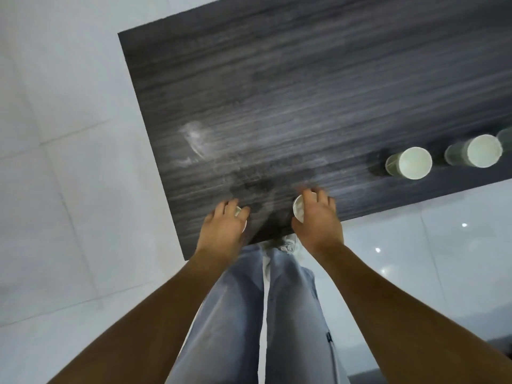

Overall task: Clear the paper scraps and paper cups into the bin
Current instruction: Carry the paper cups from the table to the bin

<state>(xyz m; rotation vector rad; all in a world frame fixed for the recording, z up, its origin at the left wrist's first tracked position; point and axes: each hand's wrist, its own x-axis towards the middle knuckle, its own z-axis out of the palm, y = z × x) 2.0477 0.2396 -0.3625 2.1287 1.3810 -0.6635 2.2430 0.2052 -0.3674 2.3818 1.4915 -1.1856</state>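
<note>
My left hand [221,225] curls over a white paper cup [240,217] near the table's front edge, and most of that cup is hidden under the fingers. My right hand [317,217] grips a second white paper cup [299,207], whose open rim shows to the left of the fingers. Two more paper cups [414,162] [483,151] stand further right on the dark wood-grain table [277,92]. A third is cut off at the right edge. No bin and no paper scraps are in view.
White floor tiles [69,189] surround the table on the left and below. My legs in light blue trousers [277,314] stand against the table's near edge. A pale smear [194,134] marks the tabletop.
</note>
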